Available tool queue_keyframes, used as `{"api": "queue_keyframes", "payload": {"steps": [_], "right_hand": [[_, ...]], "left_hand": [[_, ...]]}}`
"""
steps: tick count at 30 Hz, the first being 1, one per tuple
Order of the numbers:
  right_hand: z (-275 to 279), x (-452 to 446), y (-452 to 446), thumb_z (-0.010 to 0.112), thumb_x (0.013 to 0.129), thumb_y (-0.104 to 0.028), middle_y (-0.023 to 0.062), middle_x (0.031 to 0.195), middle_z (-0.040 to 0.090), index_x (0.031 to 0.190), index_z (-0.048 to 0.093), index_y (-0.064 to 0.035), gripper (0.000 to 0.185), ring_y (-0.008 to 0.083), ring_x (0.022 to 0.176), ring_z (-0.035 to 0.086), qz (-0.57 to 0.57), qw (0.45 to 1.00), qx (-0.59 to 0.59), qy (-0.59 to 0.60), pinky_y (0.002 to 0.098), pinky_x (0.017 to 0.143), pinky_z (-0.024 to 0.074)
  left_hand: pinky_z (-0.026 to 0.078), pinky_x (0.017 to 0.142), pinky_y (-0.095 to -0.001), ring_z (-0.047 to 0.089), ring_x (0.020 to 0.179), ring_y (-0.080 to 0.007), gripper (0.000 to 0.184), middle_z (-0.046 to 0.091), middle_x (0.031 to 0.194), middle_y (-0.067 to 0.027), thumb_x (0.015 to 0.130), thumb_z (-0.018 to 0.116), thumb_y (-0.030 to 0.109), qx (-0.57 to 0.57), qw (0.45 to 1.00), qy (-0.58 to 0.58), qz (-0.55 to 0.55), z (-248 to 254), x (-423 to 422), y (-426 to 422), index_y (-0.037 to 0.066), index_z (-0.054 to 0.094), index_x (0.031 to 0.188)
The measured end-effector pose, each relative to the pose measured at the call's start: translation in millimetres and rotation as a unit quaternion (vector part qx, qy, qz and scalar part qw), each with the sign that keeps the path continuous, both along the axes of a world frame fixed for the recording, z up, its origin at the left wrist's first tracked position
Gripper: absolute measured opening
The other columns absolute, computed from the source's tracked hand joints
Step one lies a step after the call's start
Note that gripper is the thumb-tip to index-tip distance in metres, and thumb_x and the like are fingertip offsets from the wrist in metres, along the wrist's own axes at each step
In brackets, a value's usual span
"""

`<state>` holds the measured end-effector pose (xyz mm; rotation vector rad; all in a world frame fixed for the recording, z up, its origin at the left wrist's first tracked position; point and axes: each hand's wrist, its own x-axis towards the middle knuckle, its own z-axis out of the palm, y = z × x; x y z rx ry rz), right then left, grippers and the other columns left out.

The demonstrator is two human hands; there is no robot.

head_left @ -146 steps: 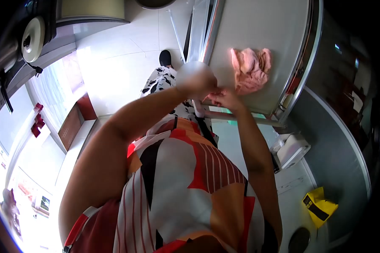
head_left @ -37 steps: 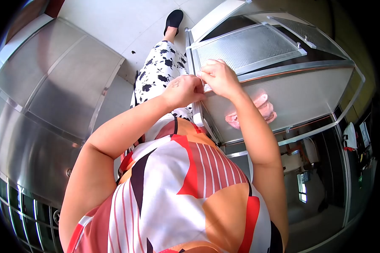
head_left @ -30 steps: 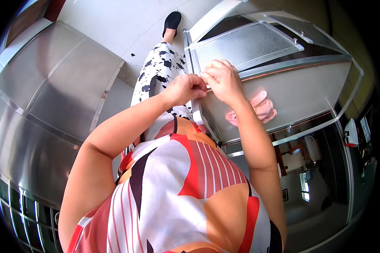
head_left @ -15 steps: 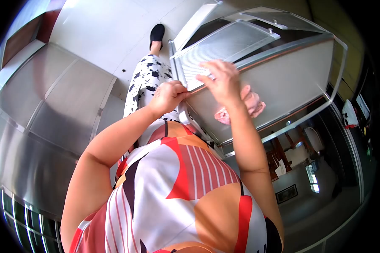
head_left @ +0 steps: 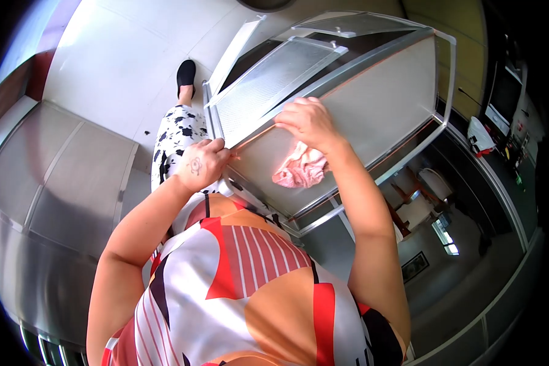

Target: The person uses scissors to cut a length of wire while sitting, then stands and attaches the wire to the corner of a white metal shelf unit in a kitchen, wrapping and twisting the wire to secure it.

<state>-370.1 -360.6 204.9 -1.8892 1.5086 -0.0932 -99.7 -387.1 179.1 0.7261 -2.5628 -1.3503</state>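
Note:
A low cabinet with a pale top panel (head_left: 381, 97) stands in front of me. A thin orange-brown strip (head_left: 254, 139) runs along the panel's front edge. At the near corner my left hand (head_left: 200, 165) is closed, its thumb and fingertips pinching the strip's end. My right hand (head_left: 310, 124) is farther along the same edge, fingers curled down and closed on the strip; its fingertips are partly hidden. A crumpled pink cloth (head_left: 302, 167) lies on the panel just below my right wrist.
Framed glass doors (head_left: 274, 76) of the cabinet hang open on its far side. A metal rail (head_left: 450, 79) loops around the panel's right end. Steel cabinets (head_left: 82, 165) stand at left. A dark glossy surface (head_left: 463, 262) at right reflects furniture. My shoe (head_left: 186, 73) is on the floor.
My right hand has come down onto the panel's edge and its fingers have closed. My left hand stays at the corner. The whole view has shifted, with the cabinet now farther left.

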Motion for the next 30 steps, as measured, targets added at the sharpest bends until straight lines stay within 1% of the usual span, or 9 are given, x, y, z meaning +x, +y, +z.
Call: {"api": "queue_keyframes", "payload": {"steps": [4,11,14,16,18,21,25,28,30], "right_hand": [[-3.0,11.4,5.2,0.064,0.072,-0.023,-0.002,0.066,0.055,0.069,0.06,-0.0138,0.01,0.0169,0.069,0.052,-0.04,0.999,-0.027,0.001,0.0327,0.064,0.034],[3.7,28.2,19.5,0.061,0.07,-0.02,-0.0002,0.064,0.056,0.063,0.055,-0.012,0.012,0.0192,0.065,0.054,-0.107,0.994,-0.02,-0.01,0.0348,0.066,0.0331],[-0.3,25.9,19.8,0.061,0.071,-0.019,-0.0005,0.066,0.057,0.065,0.056,-0.0124,0.011,0.0184,0.068,0.055,-0.114,0.993,-0.017,-0.003,0.0357,0.069,0.0332],[-7.7,29.8,24.0,0.061,0.072,-0.02,-0.0006,0.068,0.058,0.066,0.056,-0.0126,0.01,0.018,0.07,0.055,-0.119,0.992,-0.051,-0.006,0.0358,0.07,0.0335],[-8.6,28.1,25.3,0.061,0.072,-0.021,0.0002,0.069,0.058,0.067,0.056,-0.0131,0.011,0.0189,0.071,0.055,-0.1,0.994,-0.05,-0.007,0.036,0.068,0.0351],[1.5,36.1,19.0,0.062,0.07,-0.018,0.0016,0.064,0.055,0.066,0.053,-0.0108,0.012,0.0208,0.065,0.054,-0.11,0.994,-0.027,-0.001,0.0361,0.066,0.034],[1.1,36.0,17.4,0.062,0.069,-0.017,0.0021,0.063,0.053,0.065,0.052,-0.01,0.013,0.0209,0.063,0.052,-0.115,0.992,-0.04,-0.02,0.0346,0.065,0.0335],[-0.1,34.2,16.4,0.062,0.069,-0.017,0.002,0.063,0.053,0.065,0.052,-0.0099,0.013,0.0208,0.063,0.053,-0.119,0.991,-0.049,-0.03,0.0342,0.065,0.0336],[2.1,33.5,16.3,0.061,0.069,-0.017,0.002,0.063,0.054,0.065,0.053,-0.0097,0.011,0.0207,0.065,0.053,-0.116,0.992,-0.042,-0.029,0.0341,0.065,0.0336]], "left_hand": [[0.044,0.049,-0.0338,0.052,0.054,-0.0234,0.014,0.045,0.065,-0.0059,0.071,0.061,0.013,0.008,1.0,0.008,-0.001,-4.0,0.7,2.4,0.007,0.052,0.063],[0.043,0.047,-0.0345,0.052,0.053,-0.0237,0.013,0.045,0.065,-0.0067,0.07,0.062,0.011,0.02,0.999,0.037,-0.003,-8.3,-2.1,6.9,0.006,0.052,0.063],[0.043,0.047,-0.0343,0.052,0.053,-0.0233,0.012,0.045,0.065,-0.0063,0.069,0.062,0.011,0.026,1.0,0.011,-0.01,-7.4,-7.2,5.9,0.006,0.053,0.064],[0.043,0.046,-0.0342,0.052,0.052,-0.0228,0.006,0.045,0.063,-0.005,0.071,0.062,0.011,0.035,0.999,0.013,0.008,-7.0,-6.1,9.6,0.008,0.064,0.076],[0.041,0.045,-0.0351,0.052,0.05,-0.0244,0.008,0.047,0.062,-0.0067,0.076,0.061,0.013,0.051,0.998,-0.008,0.035,-8.8,-7.9,12.9,0.008,0.066,0.08],[0.042,0.049,-0.0366,0.053,0.056,-0.0273,0.015,0.049,0.066,-0.0077,0.077,0.059,0.014,0.099,0.995,0.0,0.015,-8.2,-13.3,6.6,0.004,0.057,0.066],[0.044,0.056,-0.0352,0.055,0.064,-0.0283,0.009,0.051,0.067,-0.01,0.073,0.062,0.007,0.179,0.983,-0.04,0.006,-5.4,-12.3,-5.4,0.0,0.059,0.068],[0.044,0.061,-0.0338,0.055,0.065,-0.0272,0.013,0.055,0.069,-0.0102,0.074,0.063,0.012,0.262,0.958,-0.112,-0.026,-4.2,-15.2,-20.6,0.0,0.061,0.07],[0.044,0.062,-0.0332,0.055,0.066,-0.0264,0.014,0.055,0.069,-0.01,0.074,0.063,0.014,0.298,0.947,-0.121,0.002,-4.9,-11.5,-23.0,0.001,0.062,0.07]]}}
